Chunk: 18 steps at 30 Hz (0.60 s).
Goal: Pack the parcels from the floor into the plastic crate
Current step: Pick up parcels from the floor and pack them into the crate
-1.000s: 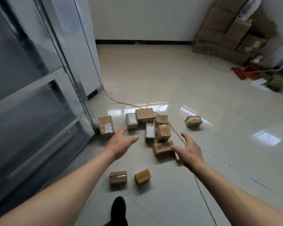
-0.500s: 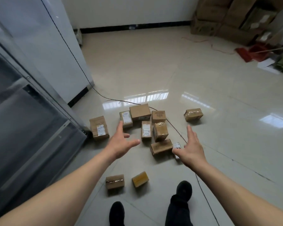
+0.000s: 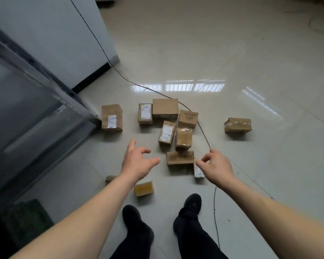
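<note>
Parcels lie scattered on the glossy floor [image 3: 251,53] at frame centre; no crate is in view. Both hands reach forward empty with fingers loosely spread. The nearest brown parcel [image 3: 180,158] sits between them, just left of the right hand [image 3: 216,166], long axis left to right. The left hand [image 3: 137,163] hovers farther off, above a yellow parcel [image 3: 144,188].

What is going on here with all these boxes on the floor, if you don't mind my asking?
A person stands over a scatter of cardboard parcels on the tiled floor, both arms stretched towards them. The left hand and the right hand are open and hold nothing. No parcel has been picked up yet. A thin black cable runs across the floor among the parcels.
</note>
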Motion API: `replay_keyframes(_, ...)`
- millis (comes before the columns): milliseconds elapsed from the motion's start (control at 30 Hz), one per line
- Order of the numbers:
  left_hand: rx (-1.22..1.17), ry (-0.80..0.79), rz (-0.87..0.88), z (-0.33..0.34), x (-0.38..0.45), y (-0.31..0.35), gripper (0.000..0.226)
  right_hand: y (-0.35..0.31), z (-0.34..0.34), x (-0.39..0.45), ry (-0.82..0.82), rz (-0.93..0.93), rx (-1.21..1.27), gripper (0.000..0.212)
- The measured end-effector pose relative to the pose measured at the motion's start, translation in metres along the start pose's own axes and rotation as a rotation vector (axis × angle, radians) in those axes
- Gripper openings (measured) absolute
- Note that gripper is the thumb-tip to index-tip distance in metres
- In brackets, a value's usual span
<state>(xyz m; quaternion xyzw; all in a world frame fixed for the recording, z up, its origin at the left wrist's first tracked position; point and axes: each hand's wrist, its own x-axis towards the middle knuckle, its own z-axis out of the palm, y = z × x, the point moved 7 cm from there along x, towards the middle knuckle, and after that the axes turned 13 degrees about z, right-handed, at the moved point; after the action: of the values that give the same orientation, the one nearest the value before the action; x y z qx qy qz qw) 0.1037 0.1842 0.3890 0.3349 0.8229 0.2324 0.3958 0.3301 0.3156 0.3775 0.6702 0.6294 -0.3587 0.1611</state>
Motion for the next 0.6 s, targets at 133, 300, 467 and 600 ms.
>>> replay_keyframes(133, -0.01, 0.001, -0.025, 0.048, 0.031, -0.013, 0.083, 0.021, 0.024, 0.049, -0.056, -0.005, -0.003, 0.068)
replay_keyframes(300, -0.099, -0.041, -0.077, 0.117, 0.098, -0.071, 0.091, 0.05, 0.088, 0.138, -0.084, 0.049, 0.074, 0.093)
replay_keyframes(467, -0.047, -0.11, -0.155, 0.207, 0.175, -0.16, 0.078, 0.086, 0.178, 0.244, -0.159, 0.138, 0.154, 0.092)
replay_keyframes(600, -0.164, -0.105, -0.22, 0.281, 0.229, -0.219, 0.076, 0.107, 0.248, 0.325, -0.158, 0.193, 0.193, 0.087)
